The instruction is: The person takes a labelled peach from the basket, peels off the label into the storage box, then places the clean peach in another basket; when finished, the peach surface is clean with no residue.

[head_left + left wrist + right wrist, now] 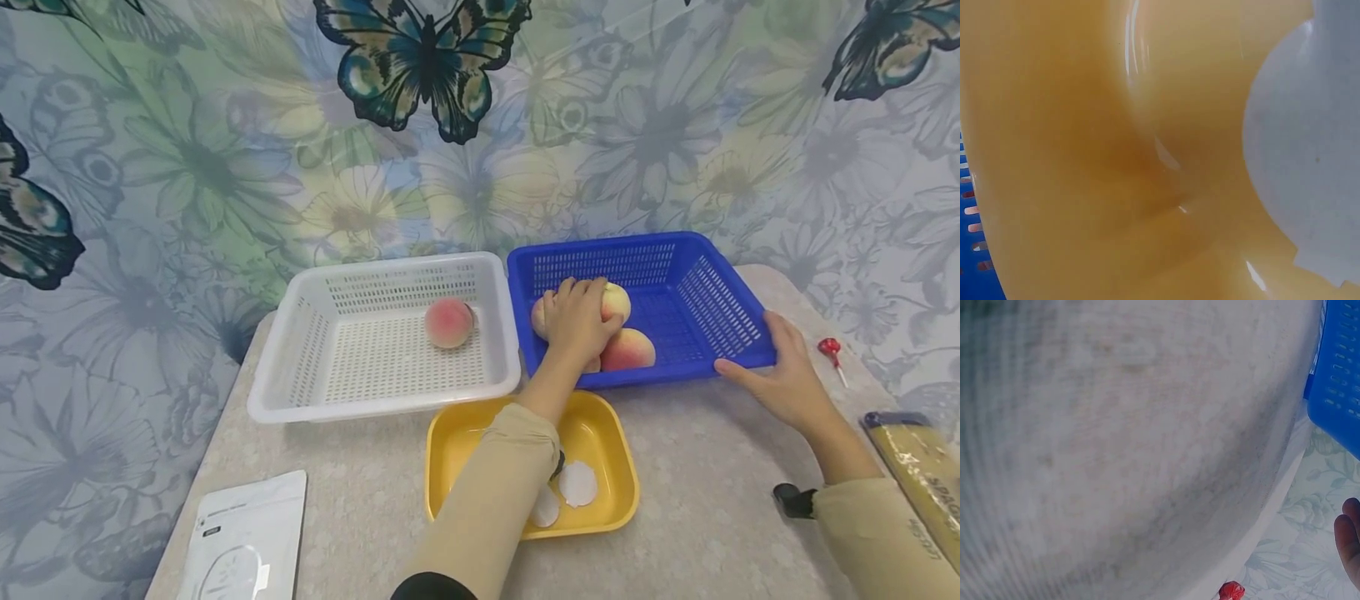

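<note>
My left hand (577,321) reaches into the blue basket (731,371), its fingers over the peaches at the left end. A pale peach (617,302) shows between thumb and forefinger; the palm side of the grasp is hidden. Beside the hand lie a peach (628,350) in front and another peach (538,318) at the left. My right hand (787,375) is at the basket's front right corner, thumb along the front wall. In the right wrist view its fingers (1349,534) look straight. A single peach (449,322) lies in the white basket (382,404).
Under my left forearm sits a yellow tray (626,500) with white round pieces (578,484). A white pouch (243,533) lies front left. On the right are a red lollipop (829,347) and a yellow packet (918,467). A patterned cloth (637,158) hangs behind the table.
</note>
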The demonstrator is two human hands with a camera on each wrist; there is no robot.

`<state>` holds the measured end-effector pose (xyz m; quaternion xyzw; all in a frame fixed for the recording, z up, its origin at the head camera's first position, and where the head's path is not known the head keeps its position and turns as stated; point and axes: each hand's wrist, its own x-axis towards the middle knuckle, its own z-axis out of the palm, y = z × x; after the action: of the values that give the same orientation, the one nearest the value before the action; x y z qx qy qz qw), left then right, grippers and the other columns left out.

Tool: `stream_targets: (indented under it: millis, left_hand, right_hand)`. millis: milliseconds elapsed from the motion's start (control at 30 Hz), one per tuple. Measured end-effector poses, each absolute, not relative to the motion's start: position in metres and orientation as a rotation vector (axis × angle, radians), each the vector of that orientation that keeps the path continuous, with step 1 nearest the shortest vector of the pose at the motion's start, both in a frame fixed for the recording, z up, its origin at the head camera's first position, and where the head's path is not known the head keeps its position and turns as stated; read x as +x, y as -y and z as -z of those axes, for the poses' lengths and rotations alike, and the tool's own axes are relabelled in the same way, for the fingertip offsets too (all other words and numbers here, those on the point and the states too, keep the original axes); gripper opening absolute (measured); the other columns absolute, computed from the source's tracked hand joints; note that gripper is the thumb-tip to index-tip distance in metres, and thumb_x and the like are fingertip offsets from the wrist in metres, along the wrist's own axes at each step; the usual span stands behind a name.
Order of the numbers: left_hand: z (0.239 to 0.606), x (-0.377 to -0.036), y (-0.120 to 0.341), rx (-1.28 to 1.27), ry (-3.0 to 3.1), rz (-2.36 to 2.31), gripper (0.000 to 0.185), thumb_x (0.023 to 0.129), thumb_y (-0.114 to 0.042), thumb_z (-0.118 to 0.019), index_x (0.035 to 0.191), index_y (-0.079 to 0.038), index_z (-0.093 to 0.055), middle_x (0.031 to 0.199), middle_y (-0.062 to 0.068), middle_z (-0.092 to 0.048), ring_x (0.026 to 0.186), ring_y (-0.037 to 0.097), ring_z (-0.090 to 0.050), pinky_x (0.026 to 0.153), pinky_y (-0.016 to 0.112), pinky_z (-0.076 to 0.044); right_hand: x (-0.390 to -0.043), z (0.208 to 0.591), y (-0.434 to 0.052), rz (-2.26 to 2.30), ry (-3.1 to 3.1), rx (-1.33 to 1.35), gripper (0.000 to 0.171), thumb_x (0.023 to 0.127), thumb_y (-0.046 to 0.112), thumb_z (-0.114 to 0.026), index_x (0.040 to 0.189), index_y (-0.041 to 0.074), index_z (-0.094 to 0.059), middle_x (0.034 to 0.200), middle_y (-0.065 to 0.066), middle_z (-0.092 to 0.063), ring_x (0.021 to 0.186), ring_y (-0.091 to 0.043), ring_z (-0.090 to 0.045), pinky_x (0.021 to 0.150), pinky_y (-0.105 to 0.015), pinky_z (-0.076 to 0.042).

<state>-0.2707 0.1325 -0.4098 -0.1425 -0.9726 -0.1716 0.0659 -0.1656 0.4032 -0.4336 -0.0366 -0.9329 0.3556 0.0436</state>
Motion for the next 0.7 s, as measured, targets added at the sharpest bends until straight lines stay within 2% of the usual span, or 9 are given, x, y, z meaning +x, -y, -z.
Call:
stream_targets:
  millis: [133,267,500,700]
  left_hand:
    - [0.4113,-0.2719,-0.1348,-0.432,2.989,0.457,0.06,0.097,-0.054,-0.051,0.151,-0.031,-0.04,0.152,-0.007,-0.047,0.151,0.022,-0.025,0.123,0.053,-0.019]
    - [0.4115,-0.2726,-0.1365,-0.441,3.001,0.407,0.057,0.099,-0.054,-0.044,0.152,-0.033,-0.038,0.154,-0.009,-0.044,0.153,0.02,-0.02,0.124,0.052,-0.016]
    - [0.4115,-0.274,-0.1372,-0.455,2.989,0.475,0.046,0.102,-0.047,-0.041,0.145,-0.034,-0.046,0.154,-0.007,-0.044,0.152,0.02,-0.021,0.124,0.051,-0.016]
    - [0.4141,-0.2757,-0.1366,-0.445,3.008,0.483,0.047,0.104,-0.046,-0.039,0.149,-0.034,-0.041,0.151,-0.01,-0.046,0.15,0.02,-0.026,0.124,0.051,-0.018]
  right_hand:
    - [-0.1655,0.4336,-0.4039,-1.078,2.862,-0.128,0.109,0.09,0.047,-0.068,0.159,0.005,0.007,0.162,-0.032,0.008,0.147,-0.057,-0.001,0.111,-0.077,-0.008]
    - [-0.1657,0.4326,-0.4043,-1.075,2.866,-0.134,0.109,0.09,0.047,-0.068,0.159,0.006,0.007,0.162,-0.031,0.009,0.147,-0.057,-0.001,0.11,-0.078,-0.008]
    - [-0.1661,0.4319,-0.4038,-1.076,2.883,-0.153,0.109,0.09,0.048,-0.067,0.159,0.009,0.009,0.163,-0.029,0.012,0.147,-0.056,0.001,0.11,-0.078,-0.008]
    - [-0.1662,0.4321,-0.4029,-1.072,2.884,-0.145,0.109,0.09,0.048,-0.067,0.159,0.008,0.008,0.163,-0.029,0.011,0.147,-0.056,0.001,0.11,-0.078,-0.008]
